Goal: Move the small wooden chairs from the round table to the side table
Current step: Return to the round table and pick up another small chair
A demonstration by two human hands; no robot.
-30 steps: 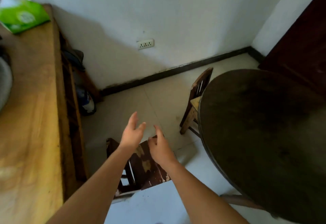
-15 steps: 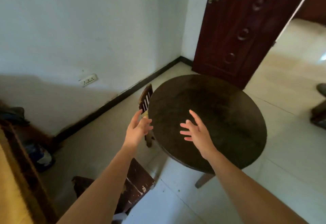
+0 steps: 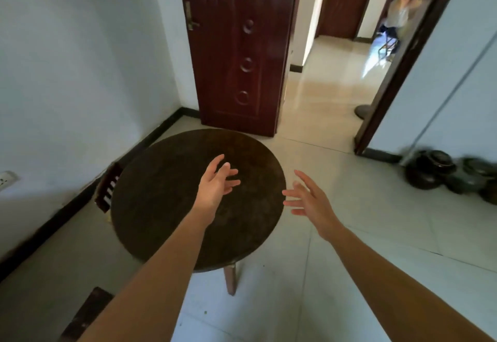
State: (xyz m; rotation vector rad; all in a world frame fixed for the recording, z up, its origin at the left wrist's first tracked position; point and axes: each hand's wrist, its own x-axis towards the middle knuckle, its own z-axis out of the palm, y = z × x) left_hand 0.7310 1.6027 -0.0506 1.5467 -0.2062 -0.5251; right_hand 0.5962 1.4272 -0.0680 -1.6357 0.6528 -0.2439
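Note:
A dark round table [image 3: 161, 201] stands on the tiled floor ahead of me, its top bare. One small wooden chair [image 3: 107, 192] is tucked at the table's left edge by the wall; only its slatted back shows. A corner of another dark chair [image 3: 86, 312] shows at the bottom left. My left hand [image 3: 216, 184] hovers open above the tabletop. My right hand [image 3: 309, 201] is open too, off the table's right edge above the floor. Neither hand holds anything. The side table is out of view.
A dark red door [image 3: 236, 45] stands open behind the table, with a doorway [image 3: 336, 72] to a bright hall where a person [image 3: 400, 16] is. Dark pots [image 3: 446, 177] sit on the floor at the right wall. A wall socket [image 3: 6, 180] is at the left.
My view has swung right, away from the yellow side table and toward the round table and door. Both hands have moved from above the near chair to over and beside the round table.

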